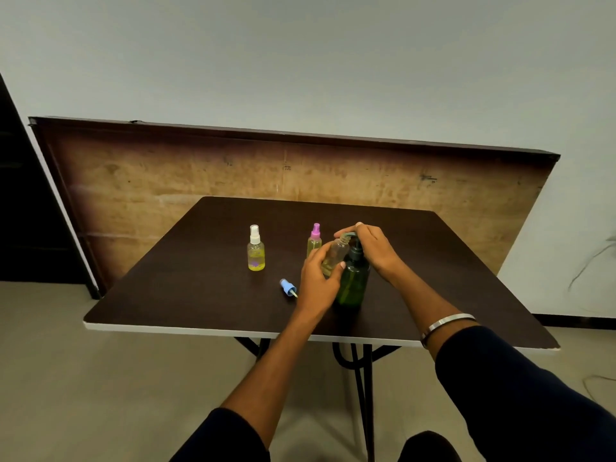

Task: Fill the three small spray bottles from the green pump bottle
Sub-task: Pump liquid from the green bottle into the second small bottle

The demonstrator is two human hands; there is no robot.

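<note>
White-capped spray bottle (pixel 256 249) upright at table (pixel 173 295) left, part-filled yellow. Blue sprayer cap (pixel 288 287) lying loose. Pink-capped bottle (pixel 314 242) upright. Left hand (pixel 318 278) gripping uncapped clear bottle (pixel 335 255), tilted under spout. Right hand (pixel 375 246) pressing on green pump bottle (pixel 354 281).

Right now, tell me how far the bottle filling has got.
Done: the white-capped bottle and pink-capped bottle stand capped with yellow liquid inside. In hand: the left hand holds the open third bottle at the spout of the green pump bottle, right hand on the pump. Left: filling it and refitting the blue sprayer cap.
</note>
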